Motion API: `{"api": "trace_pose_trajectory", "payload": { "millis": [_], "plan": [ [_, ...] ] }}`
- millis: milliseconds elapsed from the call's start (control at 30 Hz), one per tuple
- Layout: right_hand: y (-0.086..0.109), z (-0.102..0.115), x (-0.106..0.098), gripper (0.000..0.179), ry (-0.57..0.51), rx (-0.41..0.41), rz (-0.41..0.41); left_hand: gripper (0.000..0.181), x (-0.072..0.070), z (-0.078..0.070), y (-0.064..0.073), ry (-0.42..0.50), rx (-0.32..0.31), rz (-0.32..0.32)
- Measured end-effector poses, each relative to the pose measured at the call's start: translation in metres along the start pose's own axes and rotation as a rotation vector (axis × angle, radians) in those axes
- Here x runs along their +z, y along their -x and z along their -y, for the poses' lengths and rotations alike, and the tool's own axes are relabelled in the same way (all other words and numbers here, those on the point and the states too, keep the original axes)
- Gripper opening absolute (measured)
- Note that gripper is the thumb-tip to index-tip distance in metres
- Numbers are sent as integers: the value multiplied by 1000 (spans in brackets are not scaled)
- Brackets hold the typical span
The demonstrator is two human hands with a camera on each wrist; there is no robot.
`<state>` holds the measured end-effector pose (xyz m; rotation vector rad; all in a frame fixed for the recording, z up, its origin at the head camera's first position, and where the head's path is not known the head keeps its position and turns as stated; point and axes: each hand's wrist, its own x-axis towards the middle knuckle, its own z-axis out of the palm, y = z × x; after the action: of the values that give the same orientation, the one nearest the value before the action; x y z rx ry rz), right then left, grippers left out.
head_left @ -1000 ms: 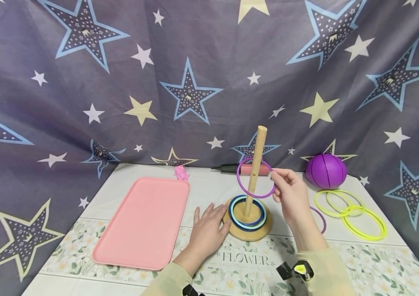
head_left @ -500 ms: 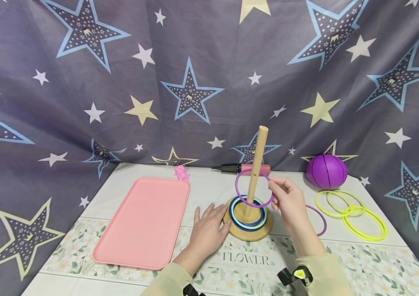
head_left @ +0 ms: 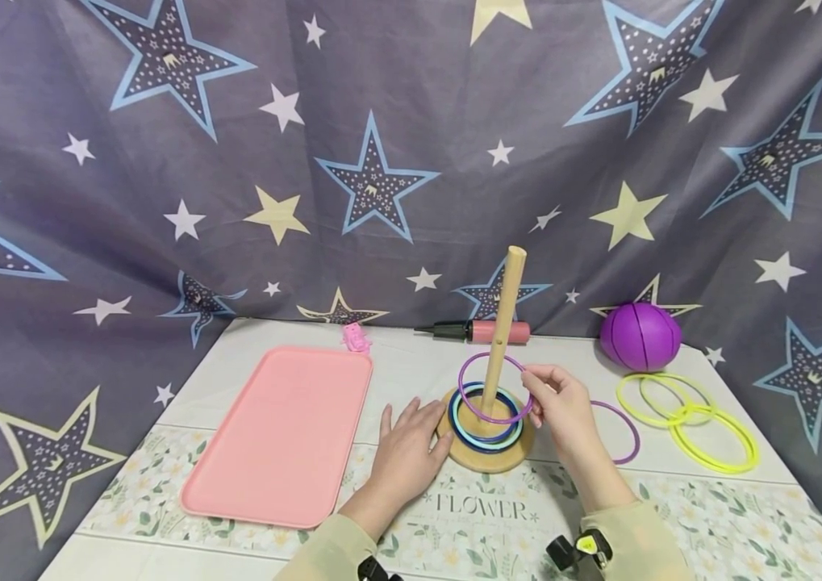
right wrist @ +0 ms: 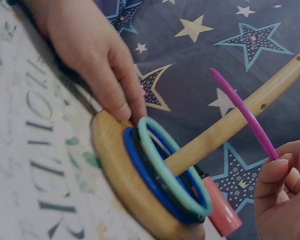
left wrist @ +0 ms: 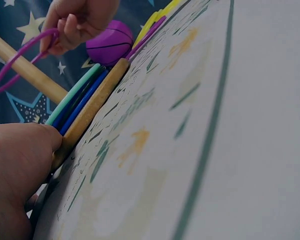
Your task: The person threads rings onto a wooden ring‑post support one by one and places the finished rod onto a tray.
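Observation:
My right hand (head_left: 563, 403) pinches a thin purple ring (right wrist: 245, 112) between thumb and fingertips at its right side. The ring encircles the wooden post (head_left: 503, 323), tilted, partway down and above the stacked rings. On the round wooden base (head_left: 489, 461) lie a mint-green ring (right wrist: 170, 185) on top, with dark and blue rings (right wrist: 132, 160) beneath. Fingers extended, my left hand (head_left: 411, 448) rests against the left edge of the base. The left wrist view shows its thumb touching the base rim; the other fingertips are hidden there.
Another purple ring (head_left: 637, 440) lies right of the stand, with several yellow rings (head_left: 715, 464) farther right. A purple ball (head_left: 640, 336) and a pink-and-black hand pump (head_left: 499, 332) are behind. Left stand a pink tray (head_left: 280, 436) and a small pink toy (head_left: 356, 339).
My right hand has lowered the purple ring along the post, closer to the stacked rings. The left hand has stayed at the base.

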<state>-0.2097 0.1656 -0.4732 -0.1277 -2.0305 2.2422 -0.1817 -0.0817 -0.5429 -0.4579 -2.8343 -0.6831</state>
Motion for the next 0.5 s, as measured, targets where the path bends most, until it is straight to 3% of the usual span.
{"api": "trace_pose_trajectory", "payload": {
  "millis": [233, 500],
  "plan": [
    [-1, -9, -2, 10, 21, 11, 3, 55, -1, 0, -1, 3, 4, 1],
    [-1, -20, -1, 29, 91, 48, 21, 55, 0, 1, 0, -2, 2, 1]
  ]
}}
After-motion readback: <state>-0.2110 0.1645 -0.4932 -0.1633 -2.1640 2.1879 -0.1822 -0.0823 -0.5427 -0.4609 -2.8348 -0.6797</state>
